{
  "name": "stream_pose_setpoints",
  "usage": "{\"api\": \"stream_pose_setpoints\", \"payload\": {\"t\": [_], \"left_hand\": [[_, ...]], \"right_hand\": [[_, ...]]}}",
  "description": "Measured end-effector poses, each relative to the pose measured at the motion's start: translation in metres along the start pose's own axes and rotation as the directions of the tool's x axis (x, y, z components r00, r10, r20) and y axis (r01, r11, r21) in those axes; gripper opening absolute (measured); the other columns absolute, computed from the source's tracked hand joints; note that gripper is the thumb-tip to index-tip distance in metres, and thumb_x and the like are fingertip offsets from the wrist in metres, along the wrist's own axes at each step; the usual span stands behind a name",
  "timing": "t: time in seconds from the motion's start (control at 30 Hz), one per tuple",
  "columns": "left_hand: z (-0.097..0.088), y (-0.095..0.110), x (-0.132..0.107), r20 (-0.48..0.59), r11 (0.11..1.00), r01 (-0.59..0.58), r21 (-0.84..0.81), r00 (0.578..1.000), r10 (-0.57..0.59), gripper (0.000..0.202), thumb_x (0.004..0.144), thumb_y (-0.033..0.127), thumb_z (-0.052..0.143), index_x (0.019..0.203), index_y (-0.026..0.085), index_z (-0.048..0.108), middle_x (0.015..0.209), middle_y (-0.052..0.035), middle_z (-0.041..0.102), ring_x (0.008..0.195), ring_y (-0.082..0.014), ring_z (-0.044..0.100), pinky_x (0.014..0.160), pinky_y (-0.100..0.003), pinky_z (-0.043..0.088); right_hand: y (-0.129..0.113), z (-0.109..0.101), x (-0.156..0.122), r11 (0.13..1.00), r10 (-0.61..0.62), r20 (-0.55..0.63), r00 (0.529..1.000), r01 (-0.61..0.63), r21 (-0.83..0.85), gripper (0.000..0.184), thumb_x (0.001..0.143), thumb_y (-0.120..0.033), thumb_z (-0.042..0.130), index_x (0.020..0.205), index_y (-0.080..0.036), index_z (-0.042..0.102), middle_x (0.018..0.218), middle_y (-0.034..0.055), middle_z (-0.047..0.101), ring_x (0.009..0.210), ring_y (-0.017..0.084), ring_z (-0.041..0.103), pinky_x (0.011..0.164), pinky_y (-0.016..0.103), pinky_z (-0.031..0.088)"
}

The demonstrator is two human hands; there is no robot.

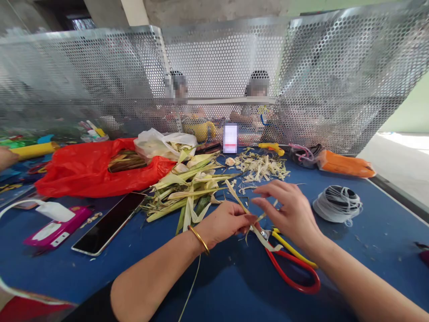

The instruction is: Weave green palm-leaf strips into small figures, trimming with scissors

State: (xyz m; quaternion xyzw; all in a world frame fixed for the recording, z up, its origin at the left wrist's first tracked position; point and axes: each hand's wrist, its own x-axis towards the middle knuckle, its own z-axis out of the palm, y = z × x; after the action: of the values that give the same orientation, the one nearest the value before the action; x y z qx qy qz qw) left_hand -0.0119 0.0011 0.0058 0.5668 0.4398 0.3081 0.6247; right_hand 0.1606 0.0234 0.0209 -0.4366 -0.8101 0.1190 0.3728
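On the blue-covered table [234,286] walled by a perforated metal screen [318,67], my left hand [224,221] pinches a pale narrow palm-leaf strip [238,197] tight, just above red-handled scissors [291,277], while my right hand [291,214], half open, touches it with fingertips.

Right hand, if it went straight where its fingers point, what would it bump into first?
Most likely the pale leaf strip pinched in the left hand, just ahead of the right hand. The left hand's fingers come right behind it. Depth is hard to judge.
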Motion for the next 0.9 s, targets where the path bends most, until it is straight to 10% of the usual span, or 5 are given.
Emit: {"api": "stream_pose_setpoints", "payload": {"t": [0.13, 0.23, 0.47, 0.8, 0.9], "left_hand": [[0.009, -0.005, -0.001, 0.033, 0.996, 0.017, 0.085, 0.999, -0.02, 0.022, 0.076, 0.028, 0.058, 0.069, 0.013, 0.071, 0.048, 0.0029, 0.047, 0.046, -0.0077, 0.036, 0.047, -0.022, 0.026], [0.011, -0.006, -0.001, 0.033, 0.996, 0.047, 0.079, 0.998, -0.05, 0.022, 0.076, 0.029, 0.058, 0.069, 0.014, 0.072, 0.047, 0.0029, 0.049, 0.044, -0.0075, 0.038, 0.046, -0.021, 0.028], [0.011, -0.005, -0.004, 0.091, 0.997, 0.017, 0.069, 0.996, -0.023, 0.021, 0.075, 0.027, 0.059, 0.067, 0.013, 0.072, 0.051, -0.0001, 0.056, 0.046, -0.0081, 0.045, 0.047, -0.02, 0.033], [0.004, -0.004, 0.001, -0.029, 0.949, 0.114, -0.295, 0.991, -0.128, 0.047, 0.078, 0.055, 0.057, 0.082, 0.012, 0.073, 0.062, -0.0023, 0.061, 0.05, -0.0077, 0.048, 0.045, -0.02, 0.03], [-0.002, -0.002, 0.003, -0.086, 0.913, 0.052, -0.406, 0.992, -0.095, 0.045, 0.078, 0.054, 0.059, 0.083, 0.012, 0.072, 0.067, -0.0024, 0.062, 0.054, -0.0087, 0.053, 0.049, -0.02, 0.036]], "right_hand": [[-0.007, 0.012, -0.004, 0.836, 0.229, 0.387, 0.893, -0.384, 0.391, 0.016, 0.079, -0.035, 0.062, 0.079, -0.02, 0.065, 0.074, -0.0003, 0.063, 0.05, 0.012, 0.058, 0.044, 0.023, 0.044], [-0.01, 0.018, -0.007, 0.688, 0.342, 0.426, 0.838, -0.532, 0.493, 0.018, 0.074, -0.035, 0.065, 0.07, -0.019, 0.058, 0.057, -0.0054, 0.055, 0.036, 0.009, 0.048, 0.033, 0.021, 0.037], [-0.01, 0.019, -0.007, 0.889, 0.254, 0.099, 0.962, -0.273, 0.367, 0.014, 0.072, -0.022, 0.062, 0.059, -0.019, 0.057, 0.062, -0.003, 0.058, 0.061, 0.013, 0.054, 0.06, 0.025, 0.042], [0.004, -0.009, 0.006, 0.982, 0.088, -0.127, 0.988, -0.065, 0.178, 0.023, 0.09, -0.031, 0.05, 0.078, -0.02, 0.066, 0.082, 0.004, 0.066, 0.079, 0.018, 0.06, 0.074, 0.029, 0.044], [0.008, -0.016, 0.009, 0.993, 0.088, -0.004, 0.996, -0.087, 0.074, 0.031, 0.091, -0.037, 0.048, 0.07, -0.02, 0.064, 0.072, 0.0023, 0.063, 0.071, 0.017, 0.057, 0.067, 0.028, 0.042]]}}
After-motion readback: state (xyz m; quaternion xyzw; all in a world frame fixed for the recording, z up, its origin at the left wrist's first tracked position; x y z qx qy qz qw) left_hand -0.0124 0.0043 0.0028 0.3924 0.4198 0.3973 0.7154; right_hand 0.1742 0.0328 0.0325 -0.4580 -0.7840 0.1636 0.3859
